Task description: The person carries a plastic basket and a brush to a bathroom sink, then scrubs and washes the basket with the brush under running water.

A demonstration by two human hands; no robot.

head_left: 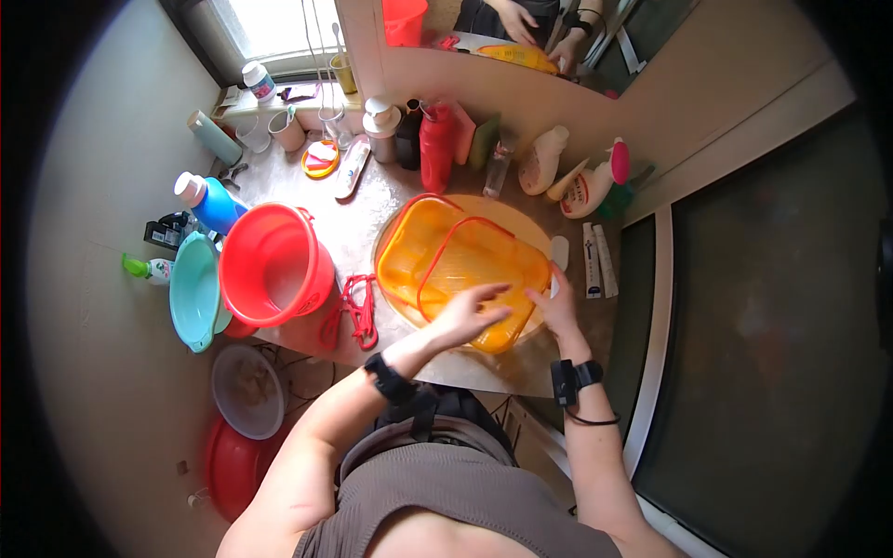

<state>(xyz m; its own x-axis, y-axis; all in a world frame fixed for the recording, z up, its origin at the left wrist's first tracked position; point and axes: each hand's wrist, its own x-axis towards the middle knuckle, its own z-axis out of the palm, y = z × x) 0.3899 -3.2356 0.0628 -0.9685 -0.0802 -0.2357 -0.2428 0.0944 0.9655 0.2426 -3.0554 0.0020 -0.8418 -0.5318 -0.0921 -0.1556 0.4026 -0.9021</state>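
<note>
A translucent yellow plastic basket (446,251) with a red rim and a thin red handle rests tilted over the round sink (383,307) in the counter. Over its near side is my left hand (470,314), fingers stretched out and apart; whether they touch the plastic is unclear. My right hand (558,307) is at the basket's right end, thumb on the near face and fingers around the edge, partly hidden. Left of the basket lie red plastic clips or hangers (358,312) on the counter.
A red bucket (316,279) and a teal basin (197,307) stand at the left. Bottles line the back, including a red bottle (435,149) and a spray bottle (591,191). Two tubes (600,260) lie at right. A mirror (549,37) hangs above; a glass door (772,307) is at right.
</note>
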